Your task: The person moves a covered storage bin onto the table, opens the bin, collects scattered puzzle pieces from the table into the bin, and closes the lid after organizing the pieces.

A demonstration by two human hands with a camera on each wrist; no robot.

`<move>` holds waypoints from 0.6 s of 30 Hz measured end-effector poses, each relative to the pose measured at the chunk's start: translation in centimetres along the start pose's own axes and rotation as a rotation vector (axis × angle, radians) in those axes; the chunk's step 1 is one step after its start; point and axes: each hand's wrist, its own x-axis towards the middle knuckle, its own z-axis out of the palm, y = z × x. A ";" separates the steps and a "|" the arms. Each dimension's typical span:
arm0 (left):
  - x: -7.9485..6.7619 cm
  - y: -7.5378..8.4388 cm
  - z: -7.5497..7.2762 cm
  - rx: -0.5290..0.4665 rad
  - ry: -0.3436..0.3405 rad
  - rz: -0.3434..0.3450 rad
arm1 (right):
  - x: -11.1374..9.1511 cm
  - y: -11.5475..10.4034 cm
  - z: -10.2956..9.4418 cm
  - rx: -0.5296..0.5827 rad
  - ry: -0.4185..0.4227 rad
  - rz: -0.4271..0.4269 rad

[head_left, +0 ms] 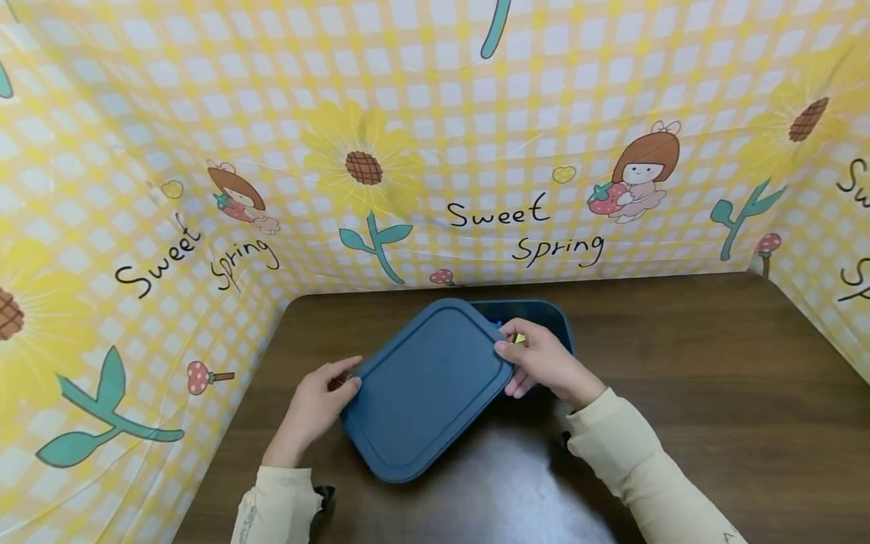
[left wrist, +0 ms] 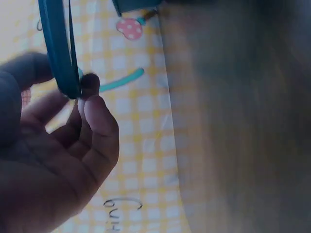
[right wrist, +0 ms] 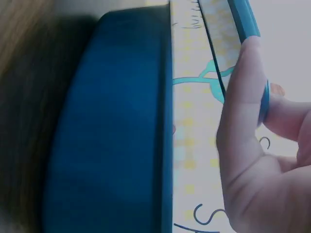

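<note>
A dark blue rectangular lid (head_left: 428,393) is held up at a slant over the table, between both hands. My left hand (head_left: 314,408) pinches its left edge; the left wrist view shows thumb and fingers at the lid's rim (left wrist: 58,53). On the opposite side, my right hand (head_left: 547,363) grips the right edge between thumb and fingers. Behind and partly under the lid stands a dark blue box (head_left: 560,325), its top uncovered at the right. A small yellow item (head_left: 520,338) shows inside it, but most of the contents are hidden. The right wrist view shows the box wall (right wrist: 112,126) apart from the raised lid.
Everything stands on a brown wooden table (head_left: 714,393). A yellow checked cloth (head_left: 476,151) printed with flowers and figures hangs along the table's back and sides. The box stands near the back edge.
</note>
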 end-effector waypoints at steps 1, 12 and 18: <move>0.2 0.2 0.0 -0.030 0.015 -0.006 | -0.2 0.0 -0.3 0.038 -0.002 0.004; 2.1 2.7 2.8 -0.258 0.007 -0.078 | -1.6 0.5 -1.9 0.273 0.203 0.023; 2.7 3.8 4.2 -0.257 -0.012 -0.052 | -2.4 0.8 -2.6 0.259 0.234 0.033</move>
